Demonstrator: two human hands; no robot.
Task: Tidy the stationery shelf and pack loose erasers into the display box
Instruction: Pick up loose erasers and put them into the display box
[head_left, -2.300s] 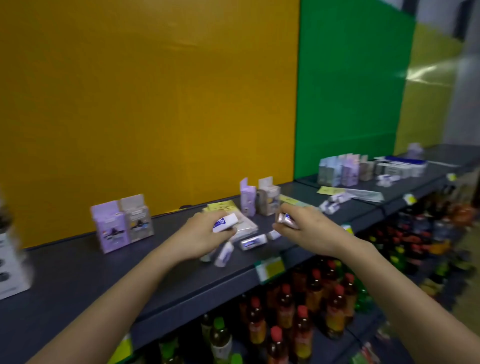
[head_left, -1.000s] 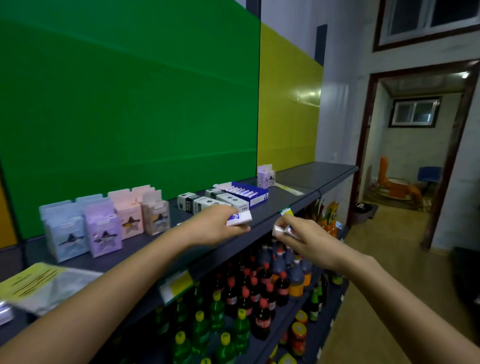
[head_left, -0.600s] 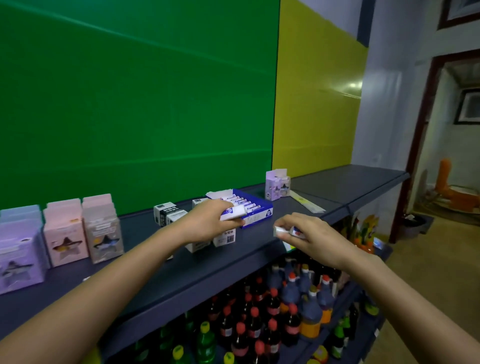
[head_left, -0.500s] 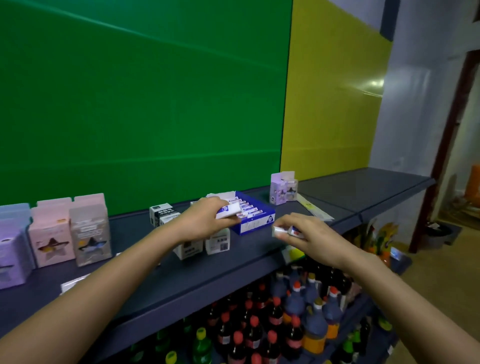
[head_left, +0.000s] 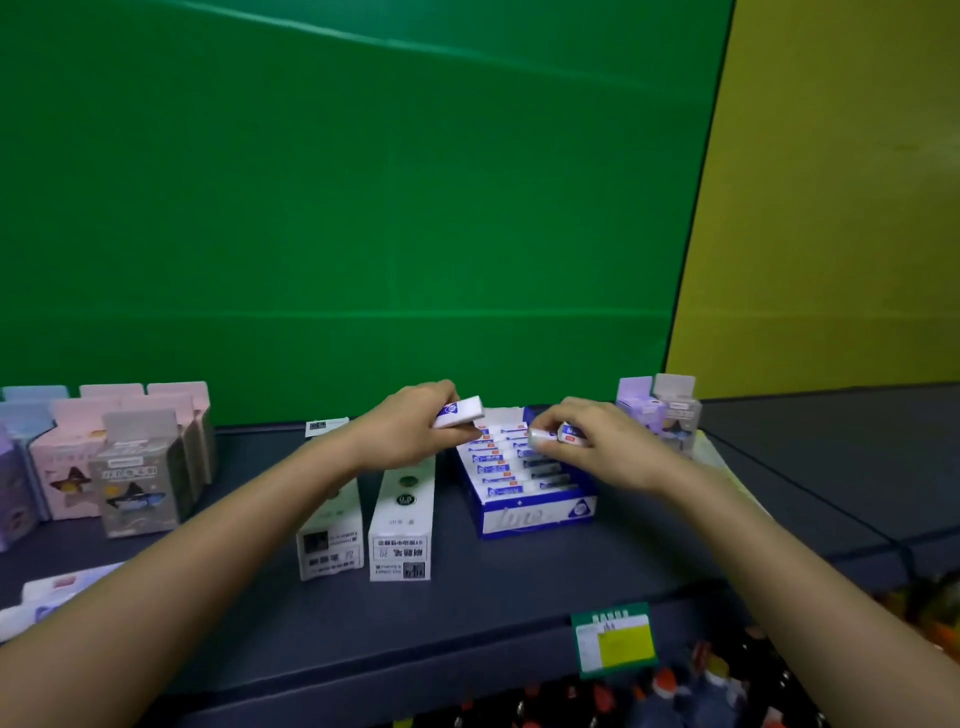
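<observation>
Behind the dark grey metal shelf (head_left: 519, 597) a big green wall panel (head_left: 363, 208) fills the view, with a yellow panel (head_left: 831, 208) at the right. A moment ago the person was further along the shelf, walking with erasers in both hands. Now both hands have arrived directly over the blue and white cardboard display box (head_left: 535, 514), which stands on the shelf between two tall white cartons (head_left: 400, 519) and a pair of small lilac and grey packets (head_left: 657, 410).

The left hand (head_left: 410, 431) pinches one white eraser with a blue sleeve (head_left: 460, 411) between thumb and fingers, just above the back left part of the box. The right hand (head_left: 602, 447) is curled around a second small eraser (head_left: 570, 434), its fingertips low over the right side of the box.

Inside the box the left row of erasers (head_left: 493, 462) looks full, while the right side shows dark gaps. I judge that the carrying is finished and the placing begins — the right hand's eraser probably goes into one of these gaps first. Pastel boxes (head_left: 130, 467) stand at the far left.
</observation>
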